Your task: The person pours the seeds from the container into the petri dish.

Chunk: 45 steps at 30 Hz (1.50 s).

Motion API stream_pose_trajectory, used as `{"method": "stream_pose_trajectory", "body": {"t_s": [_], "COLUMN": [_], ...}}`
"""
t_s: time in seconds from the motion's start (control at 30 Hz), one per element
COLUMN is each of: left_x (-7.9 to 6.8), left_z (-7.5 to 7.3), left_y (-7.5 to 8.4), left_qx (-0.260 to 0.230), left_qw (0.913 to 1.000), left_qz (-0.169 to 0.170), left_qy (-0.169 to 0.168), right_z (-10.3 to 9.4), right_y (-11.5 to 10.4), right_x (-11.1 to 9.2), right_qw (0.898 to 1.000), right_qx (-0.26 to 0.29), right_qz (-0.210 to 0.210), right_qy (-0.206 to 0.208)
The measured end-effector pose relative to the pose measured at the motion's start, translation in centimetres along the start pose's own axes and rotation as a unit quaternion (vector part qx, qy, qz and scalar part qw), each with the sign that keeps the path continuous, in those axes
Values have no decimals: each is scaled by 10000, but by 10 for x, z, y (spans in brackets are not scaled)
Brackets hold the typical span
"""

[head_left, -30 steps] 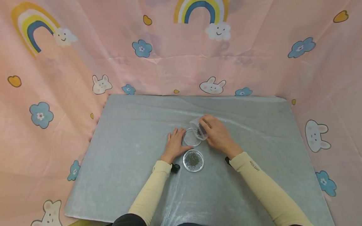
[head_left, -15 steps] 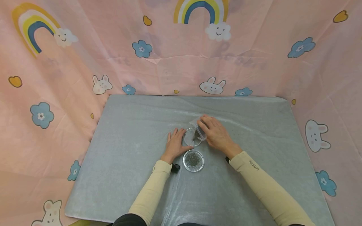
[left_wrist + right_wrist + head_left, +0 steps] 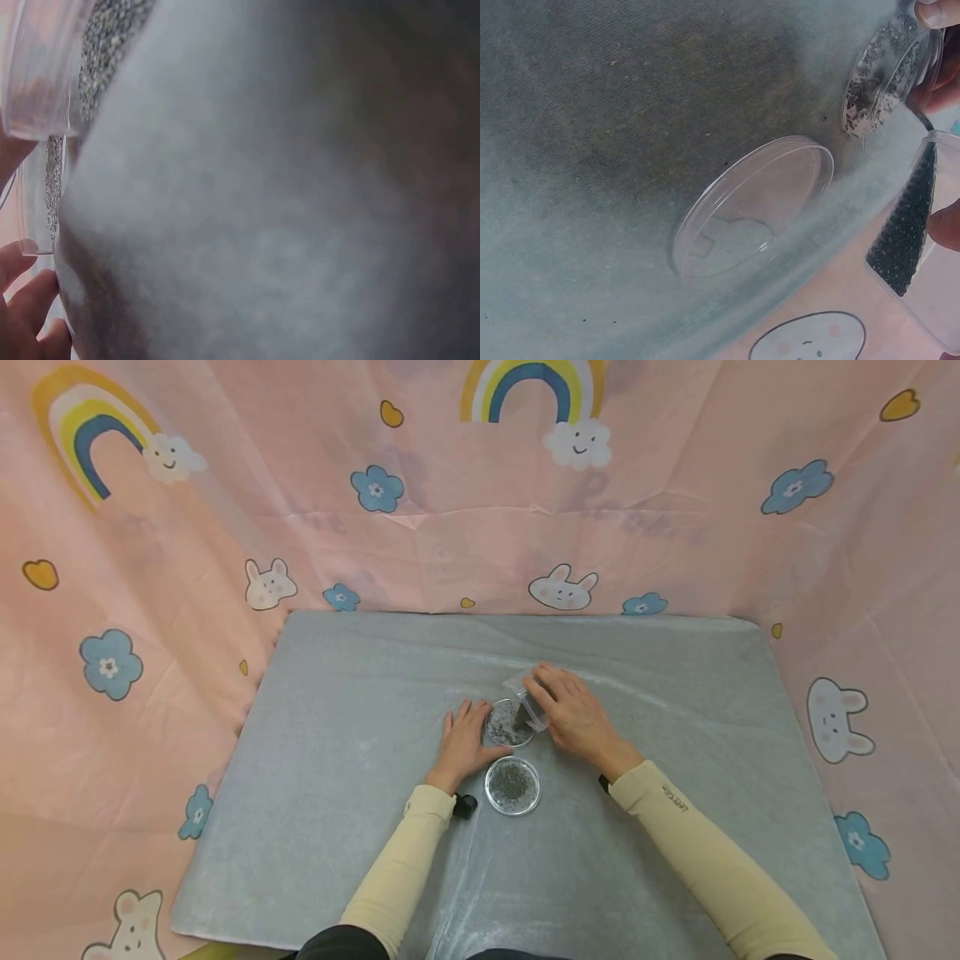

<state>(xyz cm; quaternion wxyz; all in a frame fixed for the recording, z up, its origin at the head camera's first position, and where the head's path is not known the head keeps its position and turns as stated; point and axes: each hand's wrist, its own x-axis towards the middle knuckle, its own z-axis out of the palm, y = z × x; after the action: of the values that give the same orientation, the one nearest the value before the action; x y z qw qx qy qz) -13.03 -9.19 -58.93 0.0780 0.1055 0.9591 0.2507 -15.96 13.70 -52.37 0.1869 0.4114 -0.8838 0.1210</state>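
Observation:
My left hand (image 3: 461, 747) holds the side of a clear petri dish (image 3: 501, 727), its thumb and fingers on opposite sides of the rim. Dark fine grains lie scattered in that dish. My right hand (image 3: 581, 714) grips a clear plastic box (image 3: 939, 274) tilted over the dish's right side. A heap of dark grains (image 3: 906, 225) slopes towards the box's low corner, and some run out into the dish. Nearer me stands a second petri dish (image 3: 513, 786) with a layer of grey-brown grains; it shows large at the upper left of the left wrist view.
In the right wrist view, a clear round dish or lid (image 3: 754, 206) lies near the right hand; the head view does not show it. Grey cloth (image 3: 360, 718) covers the table. A pink printed curtain (image 3: 442, 543) stands along the back and sides.
Grains have poured from the box into the far dish, which looked bare a second ago. The right hand has tilted the box slightly further; the left hand has stayed in place.

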Motion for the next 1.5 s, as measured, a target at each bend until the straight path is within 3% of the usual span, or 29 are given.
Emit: {"method": "stream_pose_trajectory", "body": {"t_s": [0.27, 0.5, 0.6, 0.7, 0.8, 0.97, 1.07, 1.33, 1.4, 1.5], "left_x": [0, 0, 1, 1, 1, -1, -3, -4, -4, -3], "left_z": [-2, -1, -1, -2, -3, -3, -3, -2, -1, -1], "left_y": [1, 0, 0, 0, 1, 2, 1, 1, 1, 1], "left_qx": [2, -44, -21, -1, 6, -20, -31, -84, -77, -55], "left_qw": [10000, 10000, 10000, 10000, 10000, 10000, 10000, 9999, 9999, 9999], "left_qz": [-5, -17, 8, 26, 39, 58, 60, 95, 96, 95], "left_qy": [-58, -63, -47, -37, -35, -47, -6, 65, 36, 56], "right_z": [0, 4, 5, 6, 6, 5, 4, -2, -3, -5], "right_y": [2, 4, 5, 7, 10, 13, 16, 23, 22, 20], "right_x": [0, -5, -10, -17, -27, -58, -82, -141, -151, -160], "right_qw": [9999, 9967, 9936, 9829, 9562, 8868, 8473, 7632, 7484, 7427], "right_qx": [44, 399, 564, 978, 1510, 2205, 2396, 2638, 2663, 2695], "right_qz": [24, 273, 629, 1381, 2390, 3887, 4496, 5619, 5791, 5853], "right_qy": [137, 652, 753, 733, 753, 1174, 1500, 1794, 1837, 1822]}}
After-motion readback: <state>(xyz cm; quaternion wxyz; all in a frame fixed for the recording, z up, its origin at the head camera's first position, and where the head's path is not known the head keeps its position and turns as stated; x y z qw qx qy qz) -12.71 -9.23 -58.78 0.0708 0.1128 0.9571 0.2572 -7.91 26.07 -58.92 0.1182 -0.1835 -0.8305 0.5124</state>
